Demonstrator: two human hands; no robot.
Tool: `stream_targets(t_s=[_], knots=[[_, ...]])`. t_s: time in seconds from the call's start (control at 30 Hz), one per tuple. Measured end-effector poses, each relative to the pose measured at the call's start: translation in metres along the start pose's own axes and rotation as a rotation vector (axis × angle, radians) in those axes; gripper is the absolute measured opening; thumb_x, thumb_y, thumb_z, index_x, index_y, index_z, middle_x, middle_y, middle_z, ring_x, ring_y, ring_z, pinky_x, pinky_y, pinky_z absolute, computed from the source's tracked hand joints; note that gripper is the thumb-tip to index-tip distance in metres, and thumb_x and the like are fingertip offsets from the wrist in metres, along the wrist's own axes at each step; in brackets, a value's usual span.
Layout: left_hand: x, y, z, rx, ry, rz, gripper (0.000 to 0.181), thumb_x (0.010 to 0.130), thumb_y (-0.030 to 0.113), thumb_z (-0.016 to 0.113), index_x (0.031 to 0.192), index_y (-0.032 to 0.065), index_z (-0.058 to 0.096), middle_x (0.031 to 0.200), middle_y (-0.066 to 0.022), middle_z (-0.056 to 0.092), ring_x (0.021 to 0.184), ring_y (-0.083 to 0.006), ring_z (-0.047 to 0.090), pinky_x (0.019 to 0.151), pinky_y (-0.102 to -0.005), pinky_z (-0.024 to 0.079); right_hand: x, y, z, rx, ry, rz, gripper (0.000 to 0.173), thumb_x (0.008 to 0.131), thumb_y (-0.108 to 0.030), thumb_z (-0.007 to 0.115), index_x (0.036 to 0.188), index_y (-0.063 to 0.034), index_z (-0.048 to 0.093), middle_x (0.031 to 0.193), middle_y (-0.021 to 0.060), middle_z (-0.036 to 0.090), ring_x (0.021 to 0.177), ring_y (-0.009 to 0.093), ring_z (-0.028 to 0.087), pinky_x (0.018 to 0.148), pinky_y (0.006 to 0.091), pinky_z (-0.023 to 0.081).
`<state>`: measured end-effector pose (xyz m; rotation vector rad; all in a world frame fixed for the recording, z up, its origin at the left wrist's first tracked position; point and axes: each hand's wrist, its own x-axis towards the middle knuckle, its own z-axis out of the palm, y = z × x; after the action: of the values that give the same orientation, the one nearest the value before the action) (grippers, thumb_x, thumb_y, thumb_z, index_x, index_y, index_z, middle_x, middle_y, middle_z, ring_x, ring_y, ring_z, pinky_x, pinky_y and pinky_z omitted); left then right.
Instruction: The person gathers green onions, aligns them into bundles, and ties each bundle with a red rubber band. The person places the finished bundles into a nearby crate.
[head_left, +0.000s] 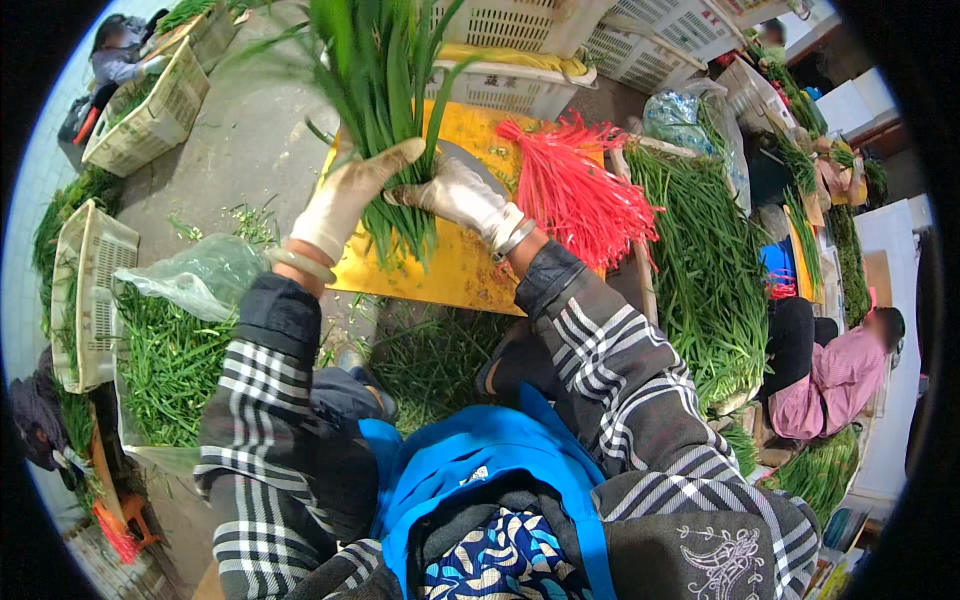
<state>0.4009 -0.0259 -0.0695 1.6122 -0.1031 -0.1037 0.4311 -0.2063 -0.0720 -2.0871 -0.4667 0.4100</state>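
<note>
A bunch of long flat green leaves, apparently garlic chives (379, 90), stands roughly upright above a yellow board (450, 277). White-gloved, my left hand (360, 180) closes around the bunch from the left side. My right hand (457, 191), also gloved, grips the same bunch from the right, close to its lower end. The leaf tips at the top are blurred. Just right of my right hand, a fanned pile of red plastic ties (577, 195) lies on the board. Part of a grey object (472, 161) shows behind my right hand.
To the right is a crate heaped with green leaves (694, 277). At the left sits a plastic-lined container of loose greens (172, 375). White plastic crates (517, 26) stand beyond the board. Trimmings (442, 360) cover the floor below it. Other people (832, 382) sit at both sides.
</note>
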Motion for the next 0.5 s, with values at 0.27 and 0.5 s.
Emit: stream_targets(t_s=[0.27,0.5], knots=[[0.004,-0.115,-0.006,0.444,0.135,-0.544,0.115,0.083,0.052,0.075,0.153,-0.0095,0.008,0.145,-0.0226,0.047,0.136,-0.0287,0.044,0.111,-0.0303,0.033,-0.009,0.07,0.079,-0.01,-0.09,0.345,0.077,0.08,-0.052,0.074,0.132,0.0013,0.052,0.122,0.0256,0.064,0.117,0.036,0.06,0.097,0.0396,0.047],[-0.044,-0.103,-0.022,-0.035,0.318,-0.467,0.089,0.091,0.033,0.072,0.155,-0.0007,0.02,0.145,-0.0151,0.048,0.133,-0.023,0.044,0.108,-0.0341,0.036,-0.027,0.083,0.093,-0.001,-0.007,0.315,0.083,0.085,-0.06,0.064,0.136,0.0037,0.047,0.12,0.0284,0.063,0.115,0.042,0.06,0.095,0.0439,0.048]])
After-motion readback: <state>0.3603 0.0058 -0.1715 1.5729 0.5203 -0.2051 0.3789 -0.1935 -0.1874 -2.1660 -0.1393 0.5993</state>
